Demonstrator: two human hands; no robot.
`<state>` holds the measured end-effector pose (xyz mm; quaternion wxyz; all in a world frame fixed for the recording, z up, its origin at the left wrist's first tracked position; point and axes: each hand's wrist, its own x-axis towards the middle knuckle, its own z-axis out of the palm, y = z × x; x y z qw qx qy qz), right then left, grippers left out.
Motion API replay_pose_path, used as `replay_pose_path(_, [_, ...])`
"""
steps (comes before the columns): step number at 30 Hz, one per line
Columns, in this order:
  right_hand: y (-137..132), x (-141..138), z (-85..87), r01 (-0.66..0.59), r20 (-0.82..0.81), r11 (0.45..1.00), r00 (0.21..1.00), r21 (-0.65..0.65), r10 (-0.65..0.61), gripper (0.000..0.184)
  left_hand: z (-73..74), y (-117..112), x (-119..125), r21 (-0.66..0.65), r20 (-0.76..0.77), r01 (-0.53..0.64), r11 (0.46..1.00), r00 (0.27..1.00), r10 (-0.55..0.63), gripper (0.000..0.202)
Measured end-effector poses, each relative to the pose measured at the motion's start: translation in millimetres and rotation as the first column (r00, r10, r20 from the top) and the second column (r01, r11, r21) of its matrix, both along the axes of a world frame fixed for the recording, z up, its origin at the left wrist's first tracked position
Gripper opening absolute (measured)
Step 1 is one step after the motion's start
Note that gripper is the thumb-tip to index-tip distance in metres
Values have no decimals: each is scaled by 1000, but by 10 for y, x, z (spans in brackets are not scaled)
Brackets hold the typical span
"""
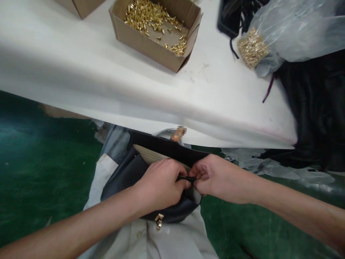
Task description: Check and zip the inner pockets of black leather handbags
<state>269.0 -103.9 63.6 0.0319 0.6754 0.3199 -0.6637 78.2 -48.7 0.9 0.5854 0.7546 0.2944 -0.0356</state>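
Observation:
A black handbag (121, 180) lies on my lap with its flap (167, 145) folded back toward the table. Its beige lining (151, 155) shows along the opening. My left hand (167, 183) reaches over the bag and pinches the dark edge at its mouth. Right beside it, my right hand (206, 174) closes its fingertips on the same edge. The fingers nearly meet, and whether a small part sits between them is hidden. A gold clasp (159, 221) hangs at the bag's near side.
On the white-covered table (81, 72) stands a cardboard box (145, 46) of small gold metal pieces. To the right lie a clear plastic bag (296, 32), a bundle of gold parts (252, 48) and black material (320, 104). The table edge runs just beyond the handbag.

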Motion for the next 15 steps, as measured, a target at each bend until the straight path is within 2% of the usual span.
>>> replay_pose_path(2, [11, -3, 12, -41, 17, 999, 999, 1, 41, 23, 2, 17, 2, -37, -16, -5, 999, 1000, 4, 18])
replay_pose_path(5, [5, 8, 3, -84, 18, 996, 996, 7, 84, 21, 1, 23, 24, -9, -17, 1, 1000, 1000, -1, 19])
replay_pose_path(15, [56, 47, 31, -100, -53, 995, 994, 6, 100, 19, -92, 7, 91, -52, 36, 16, 999, 999, -14, 19])
